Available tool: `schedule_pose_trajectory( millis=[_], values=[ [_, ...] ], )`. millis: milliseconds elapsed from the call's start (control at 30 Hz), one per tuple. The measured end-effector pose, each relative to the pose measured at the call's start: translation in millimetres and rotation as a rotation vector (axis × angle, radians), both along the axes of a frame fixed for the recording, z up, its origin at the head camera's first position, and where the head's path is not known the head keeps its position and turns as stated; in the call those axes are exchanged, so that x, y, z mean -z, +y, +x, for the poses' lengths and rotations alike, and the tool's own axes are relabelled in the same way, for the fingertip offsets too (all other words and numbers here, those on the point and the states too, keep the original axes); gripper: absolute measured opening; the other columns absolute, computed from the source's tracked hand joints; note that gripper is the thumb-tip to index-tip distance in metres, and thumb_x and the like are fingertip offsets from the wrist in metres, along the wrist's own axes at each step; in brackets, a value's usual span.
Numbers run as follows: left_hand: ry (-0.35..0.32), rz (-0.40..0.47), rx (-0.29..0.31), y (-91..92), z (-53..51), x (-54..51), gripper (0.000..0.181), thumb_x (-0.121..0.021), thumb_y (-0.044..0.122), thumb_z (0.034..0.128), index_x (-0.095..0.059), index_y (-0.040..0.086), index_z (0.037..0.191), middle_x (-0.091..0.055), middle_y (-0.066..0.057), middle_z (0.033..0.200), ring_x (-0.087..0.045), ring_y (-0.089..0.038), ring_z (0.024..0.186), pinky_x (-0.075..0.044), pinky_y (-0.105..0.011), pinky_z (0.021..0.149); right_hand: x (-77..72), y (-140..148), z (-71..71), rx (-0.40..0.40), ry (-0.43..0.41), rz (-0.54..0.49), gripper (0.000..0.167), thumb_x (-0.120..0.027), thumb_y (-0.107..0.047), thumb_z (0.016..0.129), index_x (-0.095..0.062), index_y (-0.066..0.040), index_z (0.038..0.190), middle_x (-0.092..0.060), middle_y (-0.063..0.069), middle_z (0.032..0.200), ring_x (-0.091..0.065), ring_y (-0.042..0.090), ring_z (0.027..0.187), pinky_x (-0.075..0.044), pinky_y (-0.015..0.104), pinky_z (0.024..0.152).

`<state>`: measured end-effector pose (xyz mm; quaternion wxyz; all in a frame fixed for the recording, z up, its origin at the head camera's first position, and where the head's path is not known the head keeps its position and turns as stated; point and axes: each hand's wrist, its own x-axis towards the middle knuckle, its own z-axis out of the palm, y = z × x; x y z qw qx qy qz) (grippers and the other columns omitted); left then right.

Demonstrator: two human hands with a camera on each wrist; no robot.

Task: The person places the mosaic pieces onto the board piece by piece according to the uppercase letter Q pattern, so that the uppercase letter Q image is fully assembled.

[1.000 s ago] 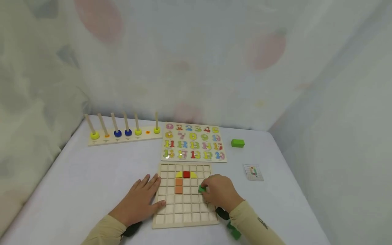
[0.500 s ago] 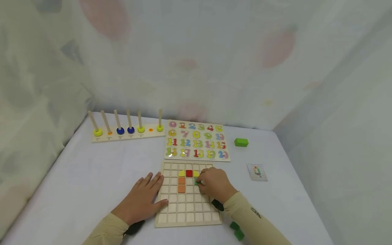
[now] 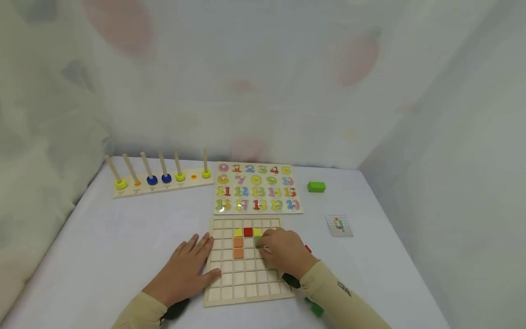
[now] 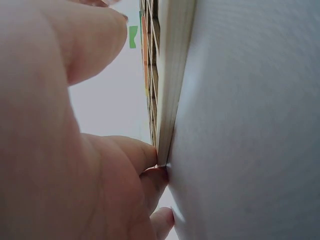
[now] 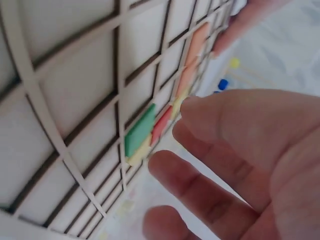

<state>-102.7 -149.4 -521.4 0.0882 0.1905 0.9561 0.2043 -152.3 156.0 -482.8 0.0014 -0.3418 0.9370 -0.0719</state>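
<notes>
In the head view a wooden grid board [image 3: 245, 278] lies flat before me. Set in its cells are a red square block [image 3: 248, 232] between two yellow rounded blocks [image 3: 238, 233], and two orange blocks [image 3: 238, 247] down the left. A green block [image 5: 141, 131] sits in a cell below the right-hand yellow one. My right hand [image 3: 285, 250] is over it; the right wrist view shows the fingers loosely bent and apart from the block. My left hand [image 3: 181, 269] lies with fingers spread at the board's left edge, fingertips [image 4: 147, 155] touching that edge.
Behind the board lies a number puzzle [image 3: 258, 188], with a peg counting rack [image 3: 164, 180] to its left. A long green block [image 3: 316, 187] and a small pattern card [image 3: 339, 225] are at right. Green blocks [image 3: 316, 309] and a red piece [image 3: 308, 248] lie by the right arm.
My right hand has carried the green block up and left into the cell under the yellow block, then let go of it. The left hand stays at the board's edge.
</notes>
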Motion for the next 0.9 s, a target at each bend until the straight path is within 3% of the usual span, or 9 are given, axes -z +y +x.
schedule_pose_trajectory(
  millis=[233, 533, 700, 900],
  values=[
    [0.026, -0.013, -0.022, -4.4, 6.2, 4.6, 0.095, -0.058, 0.069, 0.101, -0.04, -0.001, 0.163, -0.034, -0.019, 0.17, -0.024, -0.05, 0.156, -0.021, -0.07, 0.122, -11.4, 20, 30.5, 0.048, -0.035, -0.055, 0.014, -0.081, -0.025, 0.098, -0.084, -0.02, 0.11, -0.078, -0.009, 0.105, -0.073, 0.011, 0.097, -0.061, 0.03, 0.076],
    [0.067, 0.015, 0.014, 2.7, -2.0, 0.2, 0.093, -0.057, 0.067, 0.1027, -0.04, -0.002, 0.163, -0.035, -0.02, 0.169, -0.026, -0.051, 0.155, -0.023, -0.071, 0.121, -16.9, 83, 61.2, 0.232, -0.077, -0.086, 0.004, -0.084, -0.027, 0.094, -0.082, -0.024, 0.092, -0.065, -0.023, 0.081, -0.058, 0.0, 0.075, -0.051, 0.026, 0.061],
    [0.059, 0.017, 0.015, 4.5, -3.1, 1.8, 0.093, -0.058, 0.067, 0.1025, -0.04, -0.002, 0.163, -0.034, -0.021, 0.169, -0.025, -0.051, 0.155, -0.023, -0.071, 0.121, -10.7, 112, 79.2, 0.31, -0.161, -0.016, 0.016, -0.087, -0.036, 0.09, -0.075, -0.03, 0.08, -0.056, -0.024, 0.074, -0.05, -0.001, 0.069, -0.047, 0.026, 0.059],
    [0.031, 0.004, 0.0, -0.1, -0.6, 3.2, 0.096, -0.057, 0.07, 0.1015, -0.039, -0.002, 0.163, -0.033, -0.021, 0.17, -0.024, -0.051, 0.156, -0.022, -0.071, 0.121, -3.6, 123, 101.2, 0.362, -0.34, 0.025, 0.035, -0.091, -0.049, 0.079, -0.063, -0.031, 0.074, -0.05, -0.02, 0.066, -0.046, 0.003, 0.064, -0.041, 0.027, 0.057]
  ],
)
